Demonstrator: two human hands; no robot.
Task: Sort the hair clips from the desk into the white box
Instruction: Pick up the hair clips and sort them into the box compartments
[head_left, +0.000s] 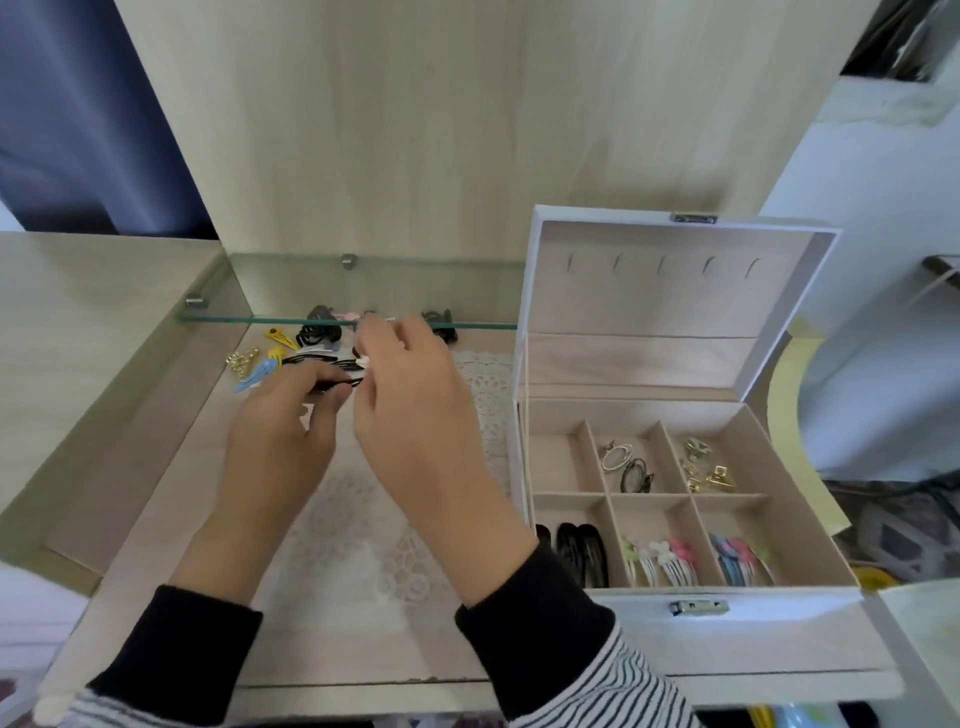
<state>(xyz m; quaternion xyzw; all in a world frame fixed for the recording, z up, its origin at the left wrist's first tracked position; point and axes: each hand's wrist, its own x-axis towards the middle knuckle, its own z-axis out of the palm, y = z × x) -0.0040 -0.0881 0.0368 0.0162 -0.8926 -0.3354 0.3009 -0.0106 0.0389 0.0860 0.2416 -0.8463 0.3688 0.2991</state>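
Observation:
A pile of hair clips in black, yellow, blue and gold lies at the back of the desk under a glass shelf. My left hand pinches a black clip at the pile's near edge. My right hand is beside it, with a small white and pink clip pinched at its fingertips. The white box stands open on the right. Its compartments hold black clips, pastel clips, blue and pink clips, oval clips and gold clips.
A glass shelf juts out low over the pile's back part. The box's raised lid stands upright on the right. White lace doilies cover the desk. A wooden panel rises behind and a side wall closes off the left.

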